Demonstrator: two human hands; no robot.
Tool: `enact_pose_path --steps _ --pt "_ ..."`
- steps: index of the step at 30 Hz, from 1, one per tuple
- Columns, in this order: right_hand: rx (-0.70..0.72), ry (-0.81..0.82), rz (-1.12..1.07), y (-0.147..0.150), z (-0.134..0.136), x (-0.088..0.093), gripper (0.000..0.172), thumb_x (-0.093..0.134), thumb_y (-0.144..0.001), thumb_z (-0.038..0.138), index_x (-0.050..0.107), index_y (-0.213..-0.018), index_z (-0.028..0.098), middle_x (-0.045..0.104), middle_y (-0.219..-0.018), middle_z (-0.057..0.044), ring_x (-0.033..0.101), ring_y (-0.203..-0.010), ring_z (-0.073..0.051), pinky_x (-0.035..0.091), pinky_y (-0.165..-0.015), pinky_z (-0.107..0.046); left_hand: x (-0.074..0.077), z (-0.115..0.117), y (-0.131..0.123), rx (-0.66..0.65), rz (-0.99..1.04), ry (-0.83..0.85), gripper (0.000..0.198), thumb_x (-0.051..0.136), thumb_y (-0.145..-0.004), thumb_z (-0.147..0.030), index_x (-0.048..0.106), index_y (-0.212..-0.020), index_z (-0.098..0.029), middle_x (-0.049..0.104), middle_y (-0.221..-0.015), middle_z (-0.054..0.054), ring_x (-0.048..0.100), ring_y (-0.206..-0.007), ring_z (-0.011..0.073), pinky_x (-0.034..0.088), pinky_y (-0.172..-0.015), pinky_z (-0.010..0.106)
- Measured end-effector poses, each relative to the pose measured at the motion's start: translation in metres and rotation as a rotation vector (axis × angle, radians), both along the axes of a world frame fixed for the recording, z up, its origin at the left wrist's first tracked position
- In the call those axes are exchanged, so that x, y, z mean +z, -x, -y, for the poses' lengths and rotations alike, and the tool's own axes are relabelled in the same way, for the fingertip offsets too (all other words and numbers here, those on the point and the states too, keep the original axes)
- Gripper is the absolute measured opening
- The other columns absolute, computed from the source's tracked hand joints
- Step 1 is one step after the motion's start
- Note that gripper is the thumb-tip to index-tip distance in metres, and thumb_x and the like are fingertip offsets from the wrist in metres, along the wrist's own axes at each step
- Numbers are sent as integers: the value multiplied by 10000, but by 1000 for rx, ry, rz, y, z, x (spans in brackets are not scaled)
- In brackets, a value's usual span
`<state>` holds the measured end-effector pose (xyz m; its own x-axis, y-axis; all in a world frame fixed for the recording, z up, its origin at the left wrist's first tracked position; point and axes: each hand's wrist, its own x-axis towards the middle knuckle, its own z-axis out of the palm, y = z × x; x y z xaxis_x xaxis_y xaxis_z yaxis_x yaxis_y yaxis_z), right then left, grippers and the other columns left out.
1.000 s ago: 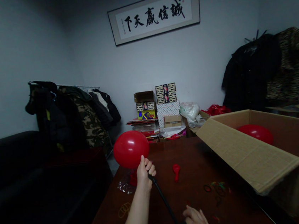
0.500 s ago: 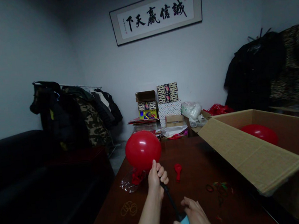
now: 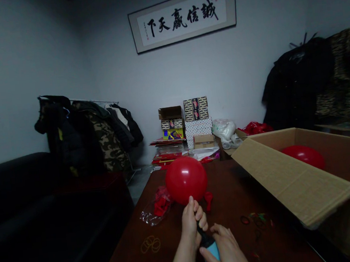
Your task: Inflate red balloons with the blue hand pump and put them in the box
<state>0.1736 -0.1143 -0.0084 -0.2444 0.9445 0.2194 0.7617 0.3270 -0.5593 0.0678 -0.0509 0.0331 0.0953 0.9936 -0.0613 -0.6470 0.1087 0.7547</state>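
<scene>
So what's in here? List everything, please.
Wooden table: 1, brown, centre
Round inflated balloon: 1, red, above table
Cylindrical pump: 1, blue and black, bottom
Limp balloon: 1, red, table
Clear plastic bag: 1, red contents, table left
Thin bands: several, tan, table left
Small loops: several, mixed, table right
Open cardboard carton: 1, brown, right
Second balloon: 1, red, in carton
Stacked boxes: several, mixed, back
Plastic bundle: 1, whitish, back
Framed calligraphy: 1, black on white, top
Hanging coats: several, mostly dark, sides
Sofa: 1, black, left
Left hand: 1, bare, at pump
Right hand: 1, bare, on pump
</scene>
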Motion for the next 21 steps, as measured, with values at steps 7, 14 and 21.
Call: enact_pose_path --steps 7,14,21 --pt "-1 18 56 -4 -1 -5 570 481 -843 536 591 -1187 95 555 -1267 -180 438 -1253 -341 278 -1074 -511 0 -2 2 27 22 19 497 594 -722 -636 342 -625 -219 272 -409 -106 198 -294 43 150 -304 184" --pt "2 11 72 -2 2 0 606 453 -859 541 557 -1231 75 530 -1301 -194 431 -1259 -335 260 -1085 -498 11 -9 11 51 59 -12 491 619 -721 -608 334 -633 -217 275 -412 -110 203 -294 41 120 -318 185" --pt "-49 13 86 2 12 -5 549 589 -762 463 605 -1171 96 563 -1259 -188 447 -1247 -331 257 -1086 -487 30 -29 40 98 115 -26 490 645 -737 -542 307 -610 -211 259 -410 -111 210 -299 36 94 -335 182"
